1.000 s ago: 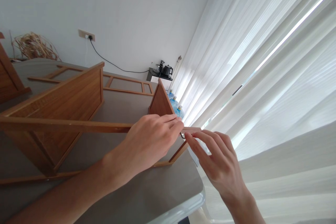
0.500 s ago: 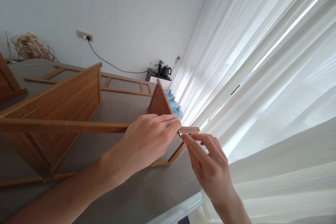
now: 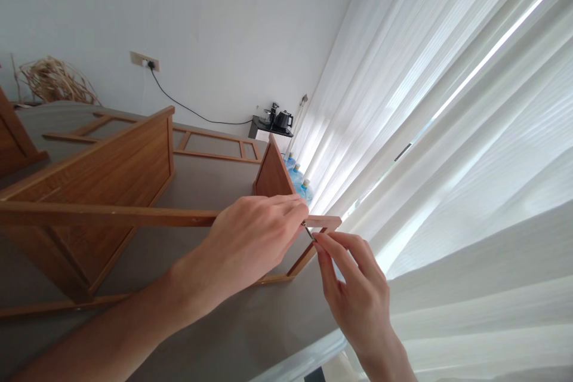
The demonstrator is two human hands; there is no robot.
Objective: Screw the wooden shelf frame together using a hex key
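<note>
My left hand (image 3: 255, 239) is closed over the near wooden rail (image 3: 170, 216) of a brown furniture frame, close to its right end. My right hand (image 3: 358, 286) pinches the lower end of a thin metal hex key (image 3: 308, 231) between thumb and fingers. The key's upper end meets the underside of the rail just beside my left fingertips; the screw head there is too small to make out. Behind the rail stand a wide wooden panel (image 3: 134, 161) and a smaller panel (image 3: 274, 168), both joined to the frame.
Wooden frame pieces (image 3: 215, 134) lie farther back on the grey surface (image 3: 215, 182). A black kettle (image 3: 283, 120) stands on a small cabinet by the wall, near blue water bottles (image 3: 305, 191). White curtains (image 3: 447, 131) hang along the right side.
My right hand has shifted slightly down with the hex key, which has turned and now shows more of its length. My left hand stays on the rail.
</note>
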